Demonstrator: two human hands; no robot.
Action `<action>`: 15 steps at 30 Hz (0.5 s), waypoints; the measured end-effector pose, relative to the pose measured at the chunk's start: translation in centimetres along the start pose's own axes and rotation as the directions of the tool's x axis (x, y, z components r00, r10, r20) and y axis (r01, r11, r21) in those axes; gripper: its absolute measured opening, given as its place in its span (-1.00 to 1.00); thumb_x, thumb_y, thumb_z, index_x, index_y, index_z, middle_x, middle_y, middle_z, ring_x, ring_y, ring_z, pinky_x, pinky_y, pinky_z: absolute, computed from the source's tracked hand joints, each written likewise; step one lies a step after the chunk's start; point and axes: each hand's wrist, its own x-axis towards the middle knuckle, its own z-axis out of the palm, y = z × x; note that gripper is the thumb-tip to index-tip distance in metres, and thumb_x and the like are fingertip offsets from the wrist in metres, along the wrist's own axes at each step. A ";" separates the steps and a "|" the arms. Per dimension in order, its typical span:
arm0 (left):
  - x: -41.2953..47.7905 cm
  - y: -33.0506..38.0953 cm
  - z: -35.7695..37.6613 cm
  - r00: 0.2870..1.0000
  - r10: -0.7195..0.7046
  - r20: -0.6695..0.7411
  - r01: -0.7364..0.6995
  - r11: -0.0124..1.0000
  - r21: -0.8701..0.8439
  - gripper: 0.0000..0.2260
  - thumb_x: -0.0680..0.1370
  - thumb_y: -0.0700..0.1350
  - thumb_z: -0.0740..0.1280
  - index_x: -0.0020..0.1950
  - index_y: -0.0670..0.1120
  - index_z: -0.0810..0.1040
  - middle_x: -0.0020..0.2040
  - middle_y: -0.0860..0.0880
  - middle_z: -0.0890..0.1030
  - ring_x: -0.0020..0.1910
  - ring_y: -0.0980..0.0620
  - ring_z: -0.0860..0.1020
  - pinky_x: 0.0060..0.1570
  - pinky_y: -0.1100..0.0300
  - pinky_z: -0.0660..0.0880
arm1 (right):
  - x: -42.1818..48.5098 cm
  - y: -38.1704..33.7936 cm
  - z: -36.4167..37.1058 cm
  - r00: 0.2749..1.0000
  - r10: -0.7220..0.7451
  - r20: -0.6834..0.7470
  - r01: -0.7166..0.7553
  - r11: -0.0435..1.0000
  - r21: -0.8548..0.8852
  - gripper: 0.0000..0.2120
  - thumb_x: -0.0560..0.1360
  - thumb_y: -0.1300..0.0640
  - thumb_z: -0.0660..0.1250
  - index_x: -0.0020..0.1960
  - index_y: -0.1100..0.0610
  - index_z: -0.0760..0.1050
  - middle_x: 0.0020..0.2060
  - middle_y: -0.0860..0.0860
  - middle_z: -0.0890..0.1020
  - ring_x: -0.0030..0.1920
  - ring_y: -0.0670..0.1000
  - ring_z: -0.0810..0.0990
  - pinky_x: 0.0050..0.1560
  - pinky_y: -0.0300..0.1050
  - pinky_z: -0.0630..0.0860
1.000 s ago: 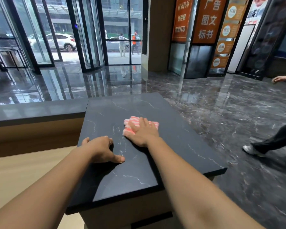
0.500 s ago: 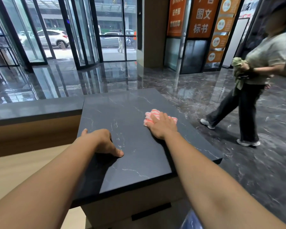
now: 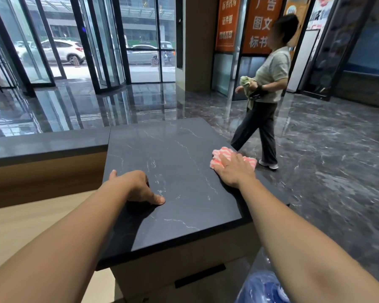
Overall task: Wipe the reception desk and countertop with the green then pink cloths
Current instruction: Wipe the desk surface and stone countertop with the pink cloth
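Observation:
A pink striped cloth (image 3: 222, 154) lies near the right edge of the dark marble countertop (image 3: 175, 149). My right hand (image 3: 234, 171) presses flat on the cloth, fingers straight, covering its near half. My left hand (image 3: 136, 186) rests on the countertop's left part, fingers curled under, thumb tip touching the stone; it holds nothing. The lower wooden reception desk (image 3: 20, 224) lies to the left, below the counter. A person walking past carries a green cloth (image 3: 245, 83).
A person (image 3: 265, 88) walks across the glossy marble floor just beyond the counter's right side. A long dark ledge (image 3: 46, 143) runs left from the countertop. A blue object (image 3: 263, 287) shows at the bottom right. Glass doors stand at the back.
My right hand has slid the pink cloth rightward to the counter's right edge. The person has walked leftward past the counter. My left hand has stayed in place.

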 end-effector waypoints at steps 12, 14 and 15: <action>-2.5 -0.8 1.7 0.975 0.083 -0.208 -0.074 0.996 0.048 -0.61 0.43 0.34 0.29 0.09 0.10 0.48 0.10 0.08 0.55 0.25 0.01 0.47 0.44 -0.24 -0.13 | -7.2 -13.8 1.8 0.947 -0.319 0.041 0.313 0.943 0.108 -0.46 0.63 -0.15 -0.01 0.57 -0.08 0.02 0.58 0.13 -0.10 0.56 0.13 -0.16 0.51 0.10 -0.19; -3.3 -0.8 1.6 0.982 0.080 -0.172 -0.076 0.997 0.032 -0.65 0.45 0.30 0.31 0.12 0.14 0.49 0.02 0.11 0.57 0.22 0.02 0.48 0.43 -0.22 -0.12 | -7.5 -14.0 1.7 0.944 -0.326 0.042 0.321 0.941 0.104 -0.47 0.64 -0.13 0.00 0.57 -0.07 0.03 0.57 0.13 -0.10 0.56 0.13 -0.16 0.51 0.10 -0.18; -3.7 -0.7 1.6 0.984 0.076 -0.160 -0.073 0.997 0.024 -0.66 0.44 0.30 0.33 0.10 0.15 0.50 0.01 0.12 0.57 0.21 0.02 0.48 0.42 -0.21 -0.10 | -7.4 -13.8 1.7 0.943 -0.332 0.037 0.326 0.940 0.103 -0.47 0.64 -0.13 0.00 0.57 -0.06 0.04 0.57 0.13 -0.08 0.56 0.13 -0.14 0.50 0.10 -0.17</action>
